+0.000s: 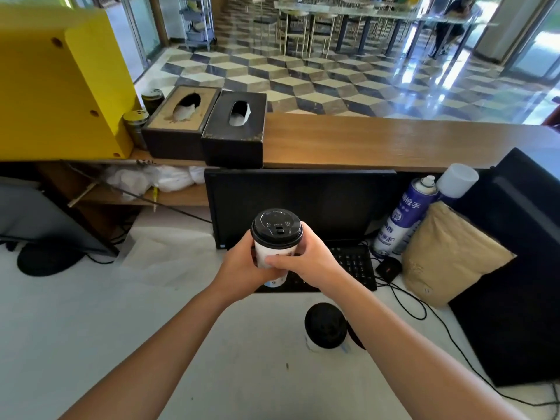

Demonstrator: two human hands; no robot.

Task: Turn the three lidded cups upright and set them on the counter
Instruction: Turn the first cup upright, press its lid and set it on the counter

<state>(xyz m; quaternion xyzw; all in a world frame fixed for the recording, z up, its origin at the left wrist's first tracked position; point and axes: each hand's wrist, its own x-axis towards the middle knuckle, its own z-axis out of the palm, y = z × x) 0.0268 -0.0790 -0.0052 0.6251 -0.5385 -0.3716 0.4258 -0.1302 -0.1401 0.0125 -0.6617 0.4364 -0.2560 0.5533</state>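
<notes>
Left hand (239, 265) and right hand (312, 259) are gripping the lidded cup (276, 234), fingers (278, 263) curled round its wall, axis upright, over the table (91, 328).

Both hands, left hand (242, 265) and right hand (309, 259), are gripping an upright lidded cup (276, 237) mid-frame; another cup (325, 325) is sitting on the tabletop (91, 322) below.

Counter cup (325, 325) partly behind the right forearm (394, 353) (its body barely visible)

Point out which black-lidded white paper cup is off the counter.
The black-lidded white paper cup gripped by left hand and right hand; the other black-lidded cup rests on the white counter beside the right forearm.
</notes>
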